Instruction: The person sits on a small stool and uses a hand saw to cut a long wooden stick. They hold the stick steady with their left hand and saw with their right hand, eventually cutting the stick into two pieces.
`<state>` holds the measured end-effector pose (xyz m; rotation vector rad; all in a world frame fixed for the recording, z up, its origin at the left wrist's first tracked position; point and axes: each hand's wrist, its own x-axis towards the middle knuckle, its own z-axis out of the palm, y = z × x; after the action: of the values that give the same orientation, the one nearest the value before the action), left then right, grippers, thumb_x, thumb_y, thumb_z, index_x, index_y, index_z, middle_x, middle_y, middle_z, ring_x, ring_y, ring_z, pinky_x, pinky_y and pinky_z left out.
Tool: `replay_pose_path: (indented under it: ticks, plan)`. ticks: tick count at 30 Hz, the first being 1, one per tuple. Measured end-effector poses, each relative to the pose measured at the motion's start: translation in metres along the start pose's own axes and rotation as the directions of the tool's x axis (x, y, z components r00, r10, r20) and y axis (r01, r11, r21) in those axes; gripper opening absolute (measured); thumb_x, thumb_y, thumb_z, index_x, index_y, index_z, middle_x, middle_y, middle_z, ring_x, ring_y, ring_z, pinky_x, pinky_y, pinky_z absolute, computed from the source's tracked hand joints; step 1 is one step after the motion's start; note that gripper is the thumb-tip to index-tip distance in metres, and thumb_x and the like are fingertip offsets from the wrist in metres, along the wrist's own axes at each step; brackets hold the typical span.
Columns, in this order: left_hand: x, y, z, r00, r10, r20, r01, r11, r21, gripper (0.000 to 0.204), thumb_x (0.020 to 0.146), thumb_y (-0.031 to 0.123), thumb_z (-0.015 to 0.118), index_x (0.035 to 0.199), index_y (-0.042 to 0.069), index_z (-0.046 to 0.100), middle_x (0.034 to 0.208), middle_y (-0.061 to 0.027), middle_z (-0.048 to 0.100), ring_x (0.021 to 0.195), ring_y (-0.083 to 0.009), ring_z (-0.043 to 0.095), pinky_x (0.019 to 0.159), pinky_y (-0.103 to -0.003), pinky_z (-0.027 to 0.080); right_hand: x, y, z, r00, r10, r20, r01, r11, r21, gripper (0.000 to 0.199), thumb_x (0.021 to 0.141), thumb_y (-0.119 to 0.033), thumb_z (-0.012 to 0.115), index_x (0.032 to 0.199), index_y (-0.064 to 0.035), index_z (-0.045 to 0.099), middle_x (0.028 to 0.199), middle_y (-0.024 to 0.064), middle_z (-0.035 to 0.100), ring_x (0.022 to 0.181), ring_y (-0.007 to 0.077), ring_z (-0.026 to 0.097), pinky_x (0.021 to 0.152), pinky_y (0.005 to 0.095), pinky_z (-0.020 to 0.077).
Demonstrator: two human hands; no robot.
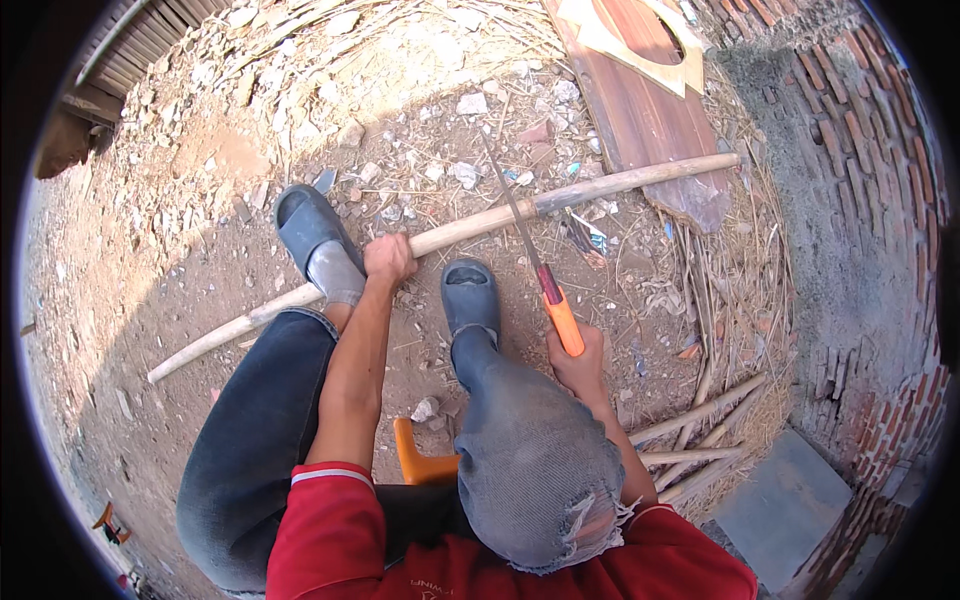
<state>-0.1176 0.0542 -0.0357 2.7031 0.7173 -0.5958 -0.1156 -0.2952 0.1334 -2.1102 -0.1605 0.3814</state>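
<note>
pole [465,229] clasped by the left hand [388,258], lying across the plank [650,120] near its lower edge, could roll and skew the saw [547,282] held in the right hand [580,362], because it is round

A brick wall [850,140] rises on the right, with a flat grey slab [790,505] near its foot, just beside some loose sticks [700,409]. A pale cut-out panel [665,76] lies on a reddish-brown board [635,115].
</note>
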Motion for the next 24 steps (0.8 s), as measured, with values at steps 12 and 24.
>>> replay_pose_path:
  ticks: [12, 24]
  plan:
    - [0.006, -0.009, 0.012, 0.999, -0.004, -0.033, 0.004, 1.0, -0.003, 0.026, 0.082, 0.02, 0.07, 0.106, 0.01, 0.075, 0.101, -0.0207, 0.077, 0.095, -0.0376, 0.077, 0.085, -0.047, 0.062, -0.042, -0.013, -0.015, 0.999, 0.043, 0.016, -0.039, 0.982, -0.184, 0.017, 0.086, -0.01, 0.071, 0.075, 0.002, 0.065, 0.057, 0.0099, 0.053, 0.055, 0.0109, 0.052, 0.054, 0.0344, 0.0437]
    - [0.002, 0.006, 0.011, 0.996, 0.035, -0.078, -0.037, 0.999, -0.027, 0.021, 0.09, 0.019, 0.061, 0.102, 0.009, 0.075, 0.095, -0.0205, 0.078, 0.09, -0.0362, 0.078, 0.082, -0.048, 0.062, -0.116, 0.013, -0.045, 0.992, 0.031, -0.125, -0.029, 0.999, 0.021, 0.01, 0.094, -0.001, 0.066, 0.092, 0.0038, 0.075, 0.063, -0.0006, 0.06, 0.057, 0.0045, 0.052, 0.051, 0.0278, 0.042]
